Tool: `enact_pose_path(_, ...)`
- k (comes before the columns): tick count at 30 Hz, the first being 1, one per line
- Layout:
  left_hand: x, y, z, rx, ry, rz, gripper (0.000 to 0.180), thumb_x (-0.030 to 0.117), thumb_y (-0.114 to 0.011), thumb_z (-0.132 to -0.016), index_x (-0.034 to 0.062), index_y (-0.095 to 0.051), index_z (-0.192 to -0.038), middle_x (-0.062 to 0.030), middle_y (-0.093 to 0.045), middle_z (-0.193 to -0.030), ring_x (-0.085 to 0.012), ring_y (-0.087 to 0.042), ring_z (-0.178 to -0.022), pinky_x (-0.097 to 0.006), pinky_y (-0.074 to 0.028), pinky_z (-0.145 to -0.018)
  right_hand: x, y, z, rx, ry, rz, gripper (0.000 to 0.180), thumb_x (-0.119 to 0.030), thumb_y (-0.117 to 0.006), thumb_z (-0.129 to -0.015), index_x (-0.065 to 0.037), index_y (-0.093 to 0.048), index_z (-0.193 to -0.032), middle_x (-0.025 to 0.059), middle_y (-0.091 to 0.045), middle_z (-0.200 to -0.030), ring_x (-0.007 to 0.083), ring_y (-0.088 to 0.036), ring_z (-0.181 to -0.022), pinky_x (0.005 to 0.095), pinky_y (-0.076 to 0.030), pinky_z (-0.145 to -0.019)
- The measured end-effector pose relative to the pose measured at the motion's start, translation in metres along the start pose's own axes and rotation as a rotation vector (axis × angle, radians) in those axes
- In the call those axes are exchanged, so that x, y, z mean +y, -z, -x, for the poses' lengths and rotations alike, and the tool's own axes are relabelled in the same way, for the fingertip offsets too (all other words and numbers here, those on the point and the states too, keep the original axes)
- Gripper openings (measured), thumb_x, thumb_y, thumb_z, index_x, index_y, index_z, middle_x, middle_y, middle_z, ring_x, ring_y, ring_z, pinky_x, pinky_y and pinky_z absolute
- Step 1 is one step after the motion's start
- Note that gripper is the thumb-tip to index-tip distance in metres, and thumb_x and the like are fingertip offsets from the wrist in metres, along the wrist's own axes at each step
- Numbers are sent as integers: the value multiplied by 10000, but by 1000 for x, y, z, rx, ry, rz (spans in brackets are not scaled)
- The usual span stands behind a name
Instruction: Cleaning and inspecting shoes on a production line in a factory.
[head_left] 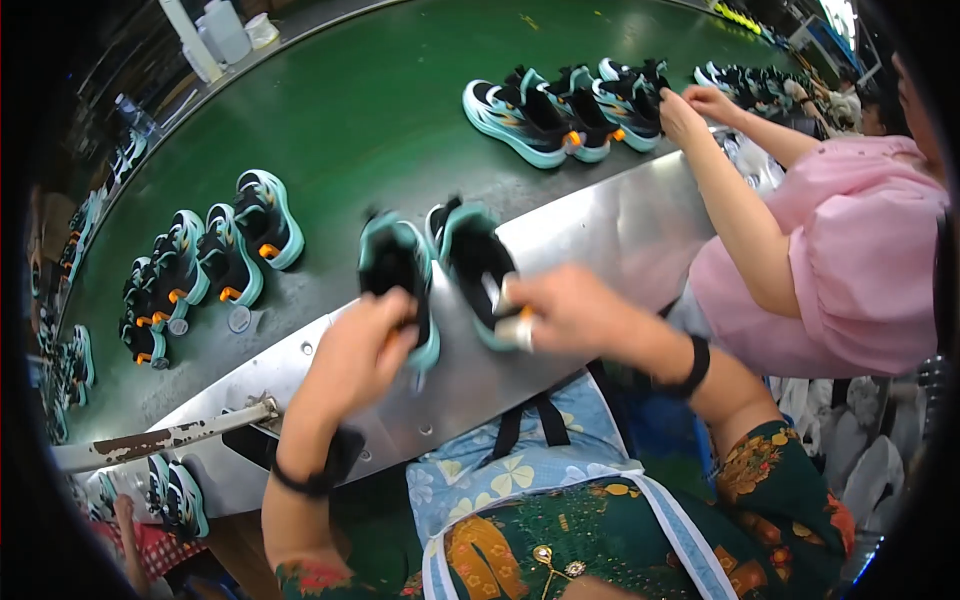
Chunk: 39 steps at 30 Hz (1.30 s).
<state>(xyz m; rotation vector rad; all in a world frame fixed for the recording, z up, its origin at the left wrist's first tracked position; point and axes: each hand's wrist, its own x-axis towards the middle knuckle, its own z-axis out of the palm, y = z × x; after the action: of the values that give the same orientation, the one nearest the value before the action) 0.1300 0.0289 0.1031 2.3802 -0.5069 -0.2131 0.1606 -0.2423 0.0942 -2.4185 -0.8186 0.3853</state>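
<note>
Two black and mint-green sneakers stand side by side before me at the edge of a steel ledge, toes pointing away. My left hand [360, 345] is closed round the heel of the left sneaker [378, 238]. At the heel of the right sneaker [465, 232] is my right hand [575, 310], its fingers bent against the collar and slightly blurred. White wraps show on some of its fingers. Both shoes' heels are partly covered by my hands, and a small pale object shows inside the right shoe.
On the green conveyor belt [360, 110], several matching sneakers [235, 250] stand at left and more [540, 115] at far right. Beside me on the right, a co-worker in a pink top [830, 250] handles shoes. A chipped metal bar [170, 440] juts in at left, over the steel ledge [600, 235].
</note>
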Motion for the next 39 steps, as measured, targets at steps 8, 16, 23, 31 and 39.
enact_pose_path(8,45,-38,106,531,241,-10,146,-29,-585,-818,0,-622,-956,-121,-597,-921,-232,-586,-766,-319,-461,-643,-50,-32,55,-446,178,-629,461,-253,-745,-802,-34,-596,-1180,168,-679,-881,285,-674,-826,365,-518,-708)
enact_pose_path(16,25,-114,90,473,267,248,156,63,-628,-829,-1,-559,-953,-186,-563,-848,-372,-574,-741,-422,-458,-649,-14,-36,-26,-258,336,-196,677,-238,-807,-682,-162,-531,-1296,122,-559,-873,278,-556,-788,395,-467,-689)
enact_pose_path(23,11,-121,99,597,508,424,148,123,-624,-864,-6,-556,-840,-169,-573,-715,-331,-593,-657,-398,-450,-598,-54,-47,0,-379,420,119,530,-89,-727,-678,-164,-560,-1175,129,-552,-877,354,-613,-780,449,-500,-653)
enact_pose_path(31,42,-89,99,-52,609,1059,334,356,-597,-939,43,-618,-824,-6,-615,-656,-57,-506,-513,-228,-384,-479,-60,-26,3,-453,108,-409,590,-62,-736,-726,-132,-559,-1285,129,-596,-906,324,-622,-801,364,-511,-703)
enact_pose_path(39,51,-94,85,-42,557,754,303,260,-567,-931,6,-644,-786,-55,-708,-714,-99,-570,-519,-275,-436,-499,-48,-40,14,-144,290,132,379,-296,-756,-759,-84,-662,-1058,142,-621,-783,339,-619,-723,439,-484,-694)
